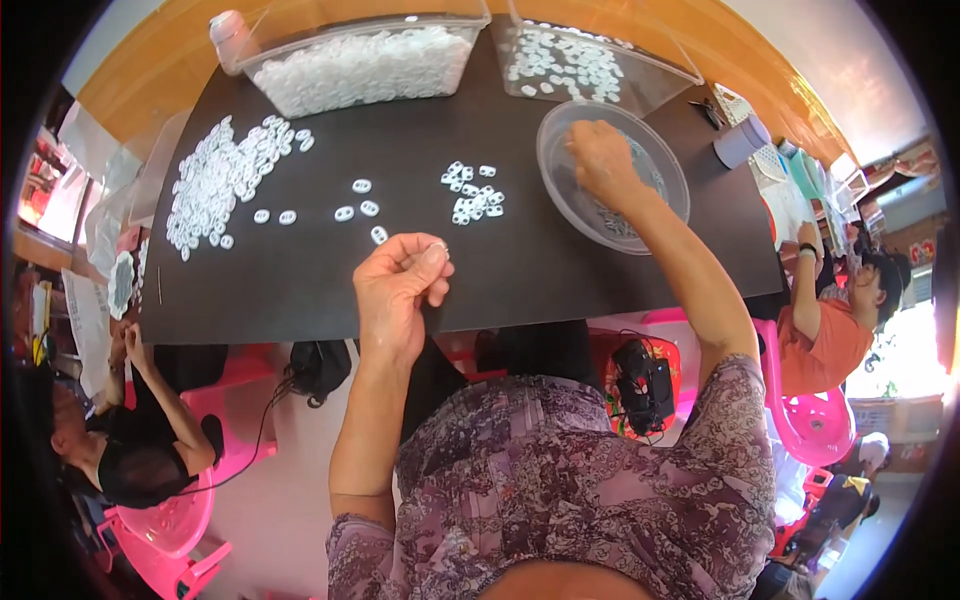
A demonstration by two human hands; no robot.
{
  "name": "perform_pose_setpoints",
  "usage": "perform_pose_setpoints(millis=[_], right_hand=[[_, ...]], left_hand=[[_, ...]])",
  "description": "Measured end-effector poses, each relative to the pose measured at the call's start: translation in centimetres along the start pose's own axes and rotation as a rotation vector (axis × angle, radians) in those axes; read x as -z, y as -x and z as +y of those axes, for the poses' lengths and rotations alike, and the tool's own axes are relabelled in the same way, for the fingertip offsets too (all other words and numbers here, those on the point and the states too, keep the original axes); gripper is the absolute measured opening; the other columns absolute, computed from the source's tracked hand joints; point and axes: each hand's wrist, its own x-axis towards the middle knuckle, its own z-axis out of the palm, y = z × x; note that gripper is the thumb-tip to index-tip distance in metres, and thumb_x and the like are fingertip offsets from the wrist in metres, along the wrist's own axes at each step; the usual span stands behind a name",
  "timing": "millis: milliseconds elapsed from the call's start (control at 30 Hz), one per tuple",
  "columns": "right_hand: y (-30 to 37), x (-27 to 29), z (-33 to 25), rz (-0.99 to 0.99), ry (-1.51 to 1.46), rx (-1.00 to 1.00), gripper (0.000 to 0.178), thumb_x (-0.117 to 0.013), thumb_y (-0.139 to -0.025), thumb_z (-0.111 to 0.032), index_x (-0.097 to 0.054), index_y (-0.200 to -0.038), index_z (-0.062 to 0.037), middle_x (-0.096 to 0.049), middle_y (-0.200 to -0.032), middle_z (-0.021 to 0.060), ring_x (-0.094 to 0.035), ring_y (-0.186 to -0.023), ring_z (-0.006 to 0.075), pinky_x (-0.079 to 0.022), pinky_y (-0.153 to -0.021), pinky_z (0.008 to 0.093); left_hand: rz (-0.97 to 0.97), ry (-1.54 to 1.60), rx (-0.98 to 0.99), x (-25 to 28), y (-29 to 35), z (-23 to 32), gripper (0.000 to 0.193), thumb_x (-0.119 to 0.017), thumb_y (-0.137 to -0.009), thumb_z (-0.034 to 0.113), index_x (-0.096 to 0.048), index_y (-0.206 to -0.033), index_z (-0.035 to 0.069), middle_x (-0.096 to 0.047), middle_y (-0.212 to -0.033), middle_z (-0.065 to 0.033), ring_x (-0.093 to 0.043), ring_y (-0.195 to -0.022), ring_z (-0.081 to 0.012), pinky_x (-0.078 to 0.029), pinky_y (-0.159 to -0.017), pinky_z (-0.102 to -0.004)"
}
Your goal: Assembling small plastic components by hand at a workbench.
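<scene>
My left hand (402, 285) is raised over the table's near edge, thumb and fingertips pinched together. A tiny pale bit shows at the fingertips, too small to name. My right hand (603, 165) reaches into a round clear plastic bowl (552, 190) of small greyish pieces. Its fingers are curled, and their tips are hidden. Between the hands lies a small cluster of white two-holed pieces (478, 205). Several loose white oval pieces (369, 208) are scattered beyond my left hand, one of them (379, 235) just past its knuckles.
A large heap of white oval pieces (215, 185) covers the table's left. At the back stand two clear bins (365, 100) (640, 90) of white parts, a pink bottle (230, 42) and, to the right, a lidded grey cup (741, 142). People sit at both sides.
</scene>
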Motion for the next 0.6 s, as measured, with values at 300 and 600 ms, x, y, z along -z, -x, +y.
perform_pose_setpoints(millis=[300, 600], right_hand=[[1.5, 6.1, -7.7, -0.011, -0.434, -0.077, 0.013, -0.059, -0.076, 0.003, -0.060, -0.088, -0.0016, -0.059, -0.081, 0.0090, -0.058, -0.078, 0.0239, -0.046, -0.070, 0.0316], [2.3, 6.5, -16.8, -0.251, -1.139, -0.359, 0.016, -0.063, -0.079, 0.000, -0.060, -0.094, -0.0010, -0.062, -0.086, 0.0031, -0.057, -0.082, 0.0082, -0.047, -0.076, 0.0243]], left_hand=[[-0.054, 0.211, 0.071, 0.6, 1.2, -0.4, 0.008, -0.064, -0.083, 0.006, -0.062, -0.086, -0.002, -0.063, -0.073, -0.0095, -0.057, -0.056, -0.0112, -0.043, -0.049, -0.0215], [-0.036, 0.117, -0.033, 0.3, 2.8, -0.7, 0.011, -0.065, -0.083, 0.005, -0.063, -0.091, -0.003, -0.063, -0.075, -0.0074, -0.056, -0.058, -0.0090, -0.041, -0.050, -0.0191]])
